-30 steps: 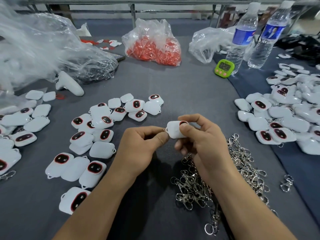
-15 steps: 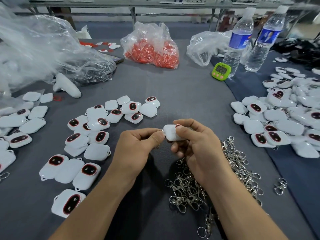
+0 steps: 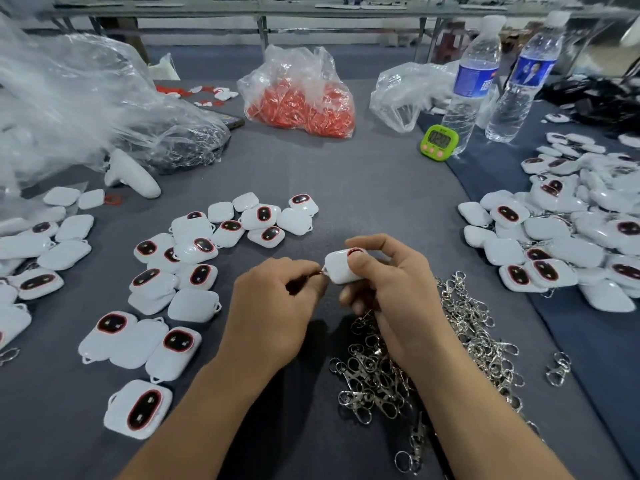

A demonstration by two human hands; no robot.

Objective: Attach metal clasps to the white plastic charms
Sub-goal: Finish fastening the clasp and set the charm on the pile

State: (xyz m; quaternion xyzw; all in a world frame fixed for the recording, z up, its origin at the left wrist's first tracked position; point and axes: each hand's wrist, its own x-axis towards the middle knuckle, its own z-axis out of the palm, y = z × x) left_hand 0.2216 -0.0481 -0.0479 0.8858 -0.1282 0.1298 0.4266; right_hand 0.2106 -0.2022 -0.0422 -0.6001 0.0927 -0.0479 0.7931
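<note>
My right hand grips a white plastic charm between thumb and fingers, above the grey table. My left hand pinches a small metal clasp at the charm's left corner; most of the clasp is hidden by my fingers. A heap of loose metal clasps lies under and to the right of my right wrist. Several loose white charms with dark red-rimmed windows lie to the left. A bigger heap of charms lies on the right.
A clear bag of red parts sits at the back centre, big crumpled plastic bags at the back left. Two water bottles and a green timer stand at the back right. A white controller lies left.
Both hands stay together on the same charm. My left thumb and fingers have curled tighter at the charm's corner. The view has shifted slightly.
</note>
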